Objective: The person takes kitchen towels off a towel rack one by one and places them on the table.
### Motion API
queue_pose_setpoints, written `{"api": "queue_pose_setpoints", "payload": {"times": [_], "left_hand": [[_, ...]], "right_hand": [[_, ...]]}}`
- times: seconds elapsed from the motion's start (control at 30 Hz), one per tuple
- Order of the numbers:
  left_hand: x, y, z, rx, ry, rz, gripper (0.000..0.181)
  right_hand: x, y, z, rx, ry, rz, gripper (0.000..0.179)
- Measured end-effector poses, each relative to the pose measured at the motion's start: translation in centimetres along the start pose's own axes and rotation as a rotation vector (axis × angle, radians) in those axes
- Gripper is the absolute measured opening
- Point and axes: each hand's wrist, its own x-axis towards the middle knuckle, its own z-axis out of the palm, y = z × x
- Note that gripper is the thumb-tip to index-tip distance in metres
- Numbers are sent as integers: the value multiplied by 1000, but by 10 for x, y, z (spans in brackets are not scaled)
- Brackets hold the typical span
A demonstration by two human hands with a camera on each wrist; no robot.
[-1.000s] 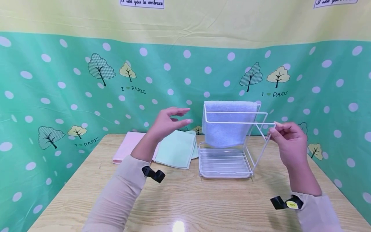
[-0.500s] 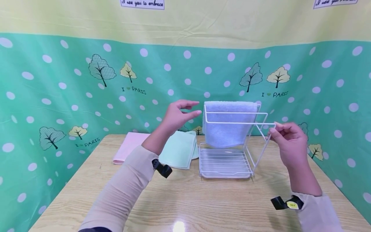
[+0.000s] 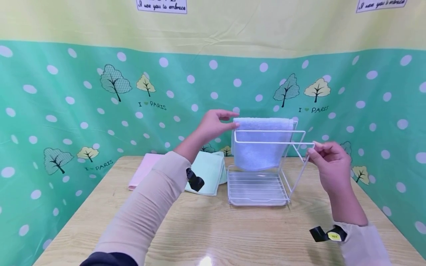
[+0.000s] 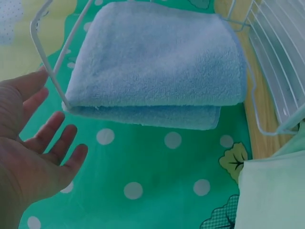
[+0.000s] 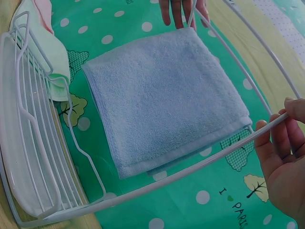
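A folded blue towel (image 3: 259, 147) hangs over the rear bar of a white wire rack (image 3: 276, 142). My left hand (image 3: 216, 123) is at the towel's upper left end, fingers spread and parted from the thumb. In the left wrist view the left hand (image 4: 38, 143) is beside the rack's corner wire, one digit at or very near it; contact is hard to tell. My right hand (image 3: 332, 162) pinches the rack's front right top corner between thumb and fingers. The right wrist view shows the right hand (image 5: 286, 148) on that wire.
A clear tray (image 3: 259, 201) sits in the rack's base. Left of it on the wooden table (image 3: 253, 236) lie a folded pale green cloth (image 3: 208, 173) and a pink cloth (image 3: 144, 170), partly behind my left arm. A green dotted curtain (image 3: 186, 88) stands behind.
My left hand has moved right and slightly up, from beside the rack to the towel's upper left end. The right hand keeps its pinch on the rack; rack and towel stay in place.
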Motion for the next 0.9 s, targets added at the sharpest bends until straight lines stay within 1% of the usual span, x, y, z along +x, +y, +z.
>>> {"api": "queue_pose_setpoints", "payload": {"times": [0.2,0.27,0.33,0.43,0.57,0.63,0.73,0.9], "left_hand": [[11,1,3,-21,-64,5,36],[13,3,5,-7,-77,8,37],[15,6,8,32,-82,19,38],[18,11,11,126,-89,35,37],[23,16,15,241,-114,31,39],[25,17,16,277,-131,25,41],[29,18,17,308,-156,33,47],[35,21,19,358,-210,75,50]], "right_hand": [[0,1,0,-25,1,-7,13],[-1,1,-1,-34,5,2,14],[-1,1,-2,-46,12,12,17],[-2,1,-2,-52,18,19,17],[-2,2,-1,-49,12,19,14],[-3,2,-1,-48,4,18,14],[-3,2,0,-58,-3,11,14],[-2,1,0,-64,-1,0,12]]}}
